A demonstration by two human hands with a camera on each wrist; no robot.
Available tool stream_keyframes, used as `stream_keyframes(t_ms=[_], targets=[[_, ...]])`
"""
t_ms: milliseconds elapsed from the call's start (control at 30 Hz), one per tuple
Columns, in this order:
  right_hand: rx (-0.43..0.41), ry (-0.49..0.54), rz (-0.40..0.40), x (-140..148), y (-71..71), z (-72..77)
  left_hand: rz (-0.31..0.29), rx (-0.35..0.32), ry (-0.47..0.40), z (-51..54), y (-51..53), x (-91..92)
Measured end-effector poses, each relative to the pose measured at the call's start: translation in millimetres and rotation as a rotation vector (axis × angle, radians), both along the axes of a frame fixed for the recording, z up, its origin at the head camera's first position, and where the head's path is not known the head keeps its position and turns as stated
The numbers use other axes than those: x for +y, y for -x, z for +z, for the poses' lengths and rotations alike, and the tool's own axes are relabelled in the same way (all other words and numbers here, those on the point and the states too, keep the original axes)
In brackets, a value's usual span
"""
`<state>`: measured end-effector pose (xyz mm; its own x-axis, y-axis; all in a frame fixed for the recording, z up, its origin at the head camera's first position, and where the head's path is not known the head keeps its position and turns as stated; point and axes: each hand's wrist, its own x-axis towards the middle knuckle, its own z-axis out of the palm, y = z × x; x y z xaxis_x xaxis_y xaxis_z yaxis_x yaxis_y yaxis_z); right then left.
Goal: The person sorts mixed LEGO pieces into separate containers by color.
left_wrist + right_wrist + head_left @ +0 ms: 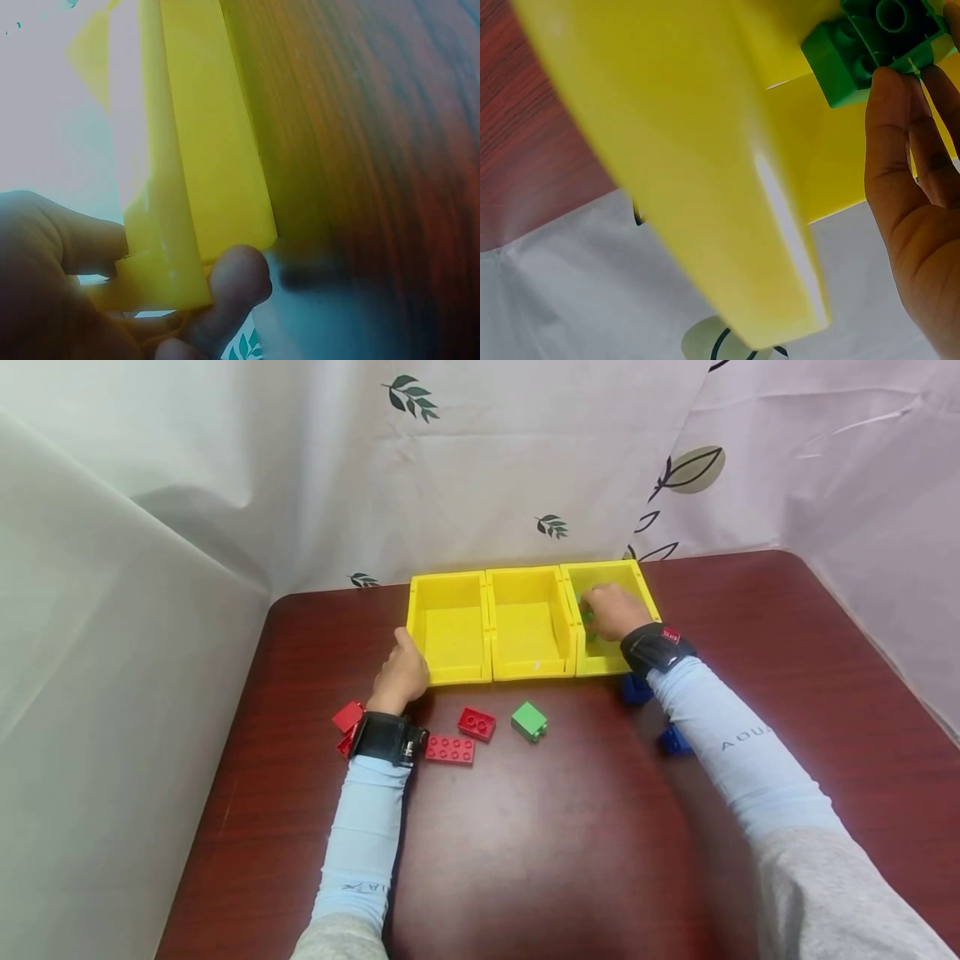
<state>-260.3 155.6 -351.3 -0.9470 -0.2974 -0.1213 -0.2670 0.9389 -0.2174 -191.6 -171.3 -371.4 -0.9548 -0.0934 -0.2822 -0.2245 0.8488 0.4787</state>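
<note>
Three yellow bins (487,625) stand joined in a row at the back of the table. My left hand (402,672) grips the front left corner of the leftmost bin, and in the left wrist view its thumb and fingers lie on both sides of the yellow wall (217,142). Inside the rightmost bin, my right hand (615,612) pinches a green building block (892,26) whose hollow underside shows in the right wrist view. Against it lies another green block (831,67). The head view mostly hides these blocks behind the right hand.
In front of the bins lie a green block (529,722) and two red blocks (476,724). More red blocks (348,717) are partly covered by the left wrist. Blue blocks (637,689) sit by the right forearm. A patterned white cloth (480,468) hangs behind the table.
</note>
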Motion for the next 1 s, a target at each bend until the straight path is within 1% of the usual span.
stream_keyframes(t_ms=[133, 233, 267, 333, 400, 500, 600, 667, 733, 767, 833, 900, 1000], targets=[[-0.020, 0.013, 0.028, 3, -3.2, 3.7, -0.006, -0.003, 0.006, -1.1, 0.3, 1.3], [-0.035, 0.040, 0.038, 3, -11.9, 15.7, -0.008, -0.009, 0.002, -0.9, -0.5, 1.5], [-0.021, 0.056, 0.045, 2, -16.7, 20.7, -0.009, -0.009, 0.001, -0.7, -0.4, 1.4], [0.035, 0.086, 0.077, -2, -29.4, 31.0, -0.003, -0.003, -0.001, 0.2, -0.3, 1.2], [0.103, 0.114, 0.122, -10, -45.5, 38.4, -0.001, -0.001, 0.002, 1.4, 0.7, 1.1], [0.192, 0.147, 0.219, -25, -74.2, 41.8, 0.005, 0.000, 0.009, 3.3, 2.2, 1.5], [0.229, 0.191, 0.311, -40, -102.9, 35.8, 0.003, -0.009, 0.012, 4.3, 3.1, 2.2], [0.242, 0.211, 0.365, -49, -119.9, 27.9, -0.003, -0.016, 0.014, 4.5, 3.3, 2.3], [0.237, 0.221, 0.398, -57, -134.5, 18.9, 0.002, -0.020, 0.008, 4.1, 3.1, 2.2], [0.224, 0.220, 0.402, -61, -140.7, 14.1, 0.004, -0.024, 0.006, 4.0, 3.0, 2.0], [0.200, 0.205, 0.402, -66, -150.9, 4.2, 0.007, -0.029, 0.001, 3.5, 2.5, 1.3], [0.181, 0.182, 0.394, -71, -157.9, -5.7, 0.010, -0.028, -0.005, 2.8, 1.9, 0.9], [0.204, 0.152, 0.380, -74, -164.2, -18.0, 0.005, -0.021, -0.009, 1.4, 0.4, 0.8]])
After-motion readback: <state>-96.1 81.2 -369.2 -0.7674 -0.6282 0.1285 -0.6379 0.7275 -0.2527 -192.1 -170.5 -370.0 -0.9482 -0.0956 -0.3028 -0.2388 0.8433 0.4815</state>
